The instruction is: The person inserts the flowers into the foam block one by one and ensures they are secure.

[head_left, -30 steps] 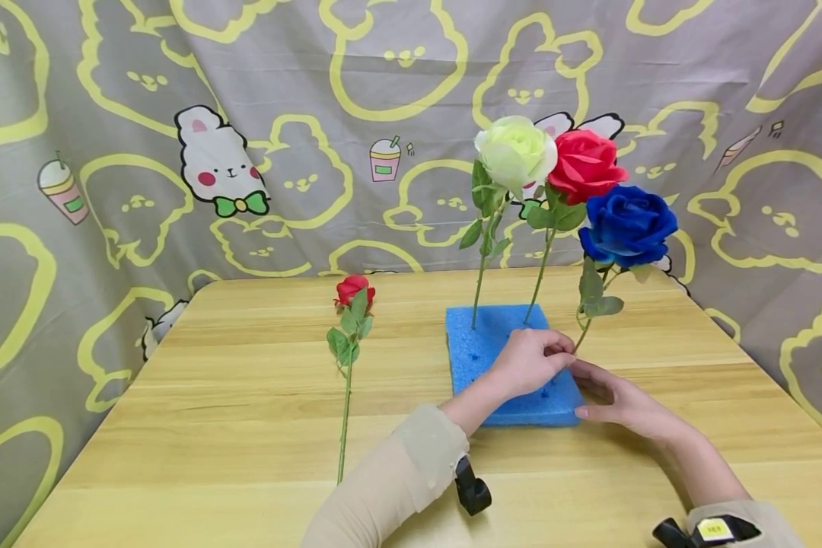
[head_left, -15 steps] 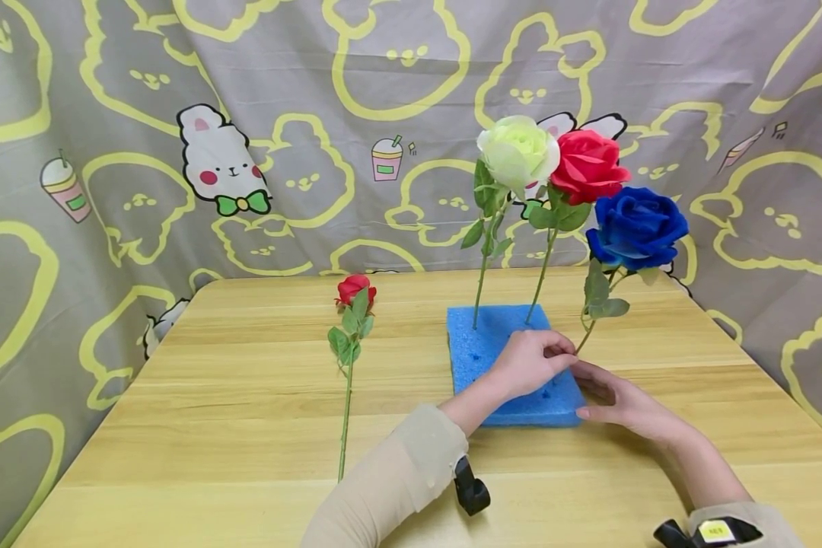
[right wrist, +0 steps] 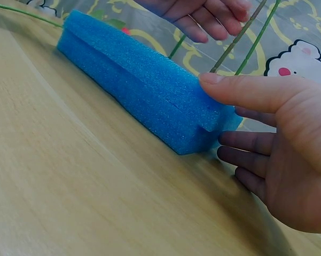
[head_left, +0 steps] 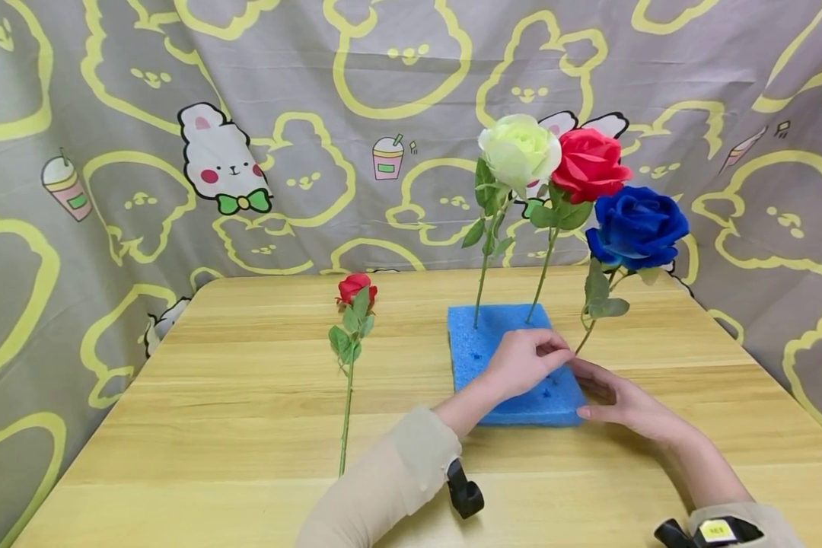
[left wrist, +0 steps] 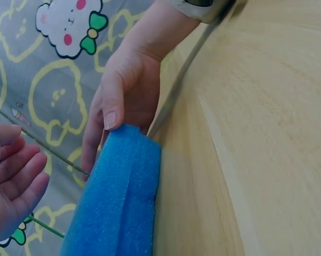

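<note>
A blue rose [head_left: 637,228] stands tilted to the right, its stem rising from the right side of a blue foam block [head_left: 530,418]. My left hand [head_left: 529,364] is over the block beside that stem. In the right wrist view its loosely bent fingers [right wrist: 211,21] hold nothing and are apart from the stem. My right hand [head_left: 626,403] grips the block's near right corner, with the thumb [right wrist: 240,88] on the upper edge and the fingers along the side. A pale green rose [head_left: 518,152] and a red rose [head_left: 591,164] stand at the block's back.
Another red rose [head_left: 356,291] lies on the wooden table [head_left: 246,403] to the left, its stem pointing toward me. Small holes show in the foam's top. A patterned grey curtain [head_left: 301,61] hangs behind the table.
The blue rose has leaned slightly further right. My left hand has let go of its stem and drawn a little to the left. The right hand stays on the foam block.
</note>
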The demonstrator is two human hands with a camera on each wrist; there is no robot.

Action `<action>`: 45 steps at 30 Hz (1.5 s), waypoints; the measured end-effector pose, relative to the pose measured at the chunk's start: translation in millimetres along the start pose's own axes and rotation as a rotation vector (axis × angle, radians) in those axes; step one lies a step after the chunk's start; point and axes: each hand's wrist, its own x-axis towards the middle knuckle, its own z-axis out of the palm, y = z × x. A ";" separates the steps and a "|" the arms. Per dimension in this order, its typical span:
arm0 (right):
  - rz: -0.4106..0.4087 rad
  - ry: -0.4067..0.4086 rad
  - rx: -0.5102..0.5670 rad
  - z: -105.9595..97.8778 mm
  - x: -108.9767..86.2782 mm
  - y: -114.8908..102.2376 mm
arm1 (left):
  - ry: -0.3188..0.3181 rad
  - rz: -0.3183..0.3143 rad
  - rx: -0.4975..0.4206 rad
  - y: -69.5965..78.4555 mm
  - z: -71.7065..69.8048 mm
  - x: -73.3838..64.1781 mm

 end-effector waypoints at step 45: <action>0.039 0.016 -0.010 -0.8 -1.3 0.0 | 0.254 -0.189 -0.112 -54.0 -125.7 -94.7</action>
